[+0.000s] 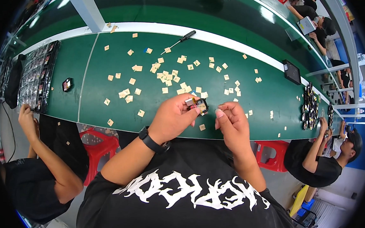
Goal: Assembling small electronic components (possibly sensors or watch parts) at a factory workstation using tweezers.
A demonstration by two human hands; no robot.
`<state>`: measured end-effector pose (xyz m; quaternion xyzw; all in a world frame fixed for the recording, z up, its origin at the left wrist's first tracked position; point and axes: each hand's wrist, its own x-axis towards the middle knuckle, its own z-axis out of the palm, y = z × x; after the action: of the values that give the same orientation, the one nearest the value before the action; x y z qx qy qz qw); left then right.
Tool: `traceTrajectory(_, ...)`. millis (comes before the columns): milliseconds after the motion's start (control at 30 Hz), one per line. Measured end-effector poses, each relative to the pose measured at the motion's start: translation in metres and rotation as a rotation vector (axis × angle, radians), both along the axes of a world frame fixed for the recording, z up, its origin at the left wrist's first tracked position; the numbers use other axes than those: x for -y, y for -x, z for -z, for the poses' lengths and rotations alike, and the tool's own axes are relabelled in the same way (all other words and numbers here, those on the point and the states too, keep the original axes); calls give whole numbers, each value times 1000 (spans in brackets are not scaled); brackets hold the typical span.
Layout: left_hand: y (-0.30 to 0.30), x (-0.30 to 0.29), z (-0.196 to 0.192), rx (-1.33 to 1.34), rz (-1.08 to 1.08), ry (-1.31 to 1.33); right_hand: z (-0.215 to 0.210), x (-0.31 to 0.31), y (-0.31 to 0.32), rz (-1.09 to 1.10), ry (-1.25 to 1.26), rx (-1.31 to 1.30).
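My left hand, with a dark watch on its wrist, is closed around a small electronic device. The device has a black frame, and its inner parts show silver, red and yellowish. To its right, a little apart from it, my right hand is held with thumb and forefinger pinched together. Whatever sits between those fingertips is too small to make out. Many small tan paper squares lie scattered on the green tabletop beyond my hands, and one paper square lies just between them.
A screwdriver lies near the table's far edge. Another small device and a clear-pocketed tray are at the left. At the right are a black box and a pile of dark parts. People sit on both sides.
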<state>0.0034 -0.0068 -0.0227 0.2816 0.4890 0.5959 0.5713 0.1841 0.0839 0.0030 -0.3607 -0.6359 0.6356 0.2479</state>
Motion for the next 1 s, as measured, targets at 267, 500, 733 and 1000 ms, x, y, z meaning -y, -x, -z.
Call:
traceTrajectory(267, -7, 3, 12, -57, -71, -58, -17, 2, 0, -126, -180, 262)
traceTrajectory(500, -7, 5, 0, -509, -21, -104, -4, 5, 5, -82, -310, 359)
traceTrajectory(733, -1, 3, 9, -438, 36, -88, 0, 3, 5, -84, -328, 332)
traceTrajectory(1000, 6, 2, 2, -142, 74, 74, 8, 3, 0, -110, -251, 230)
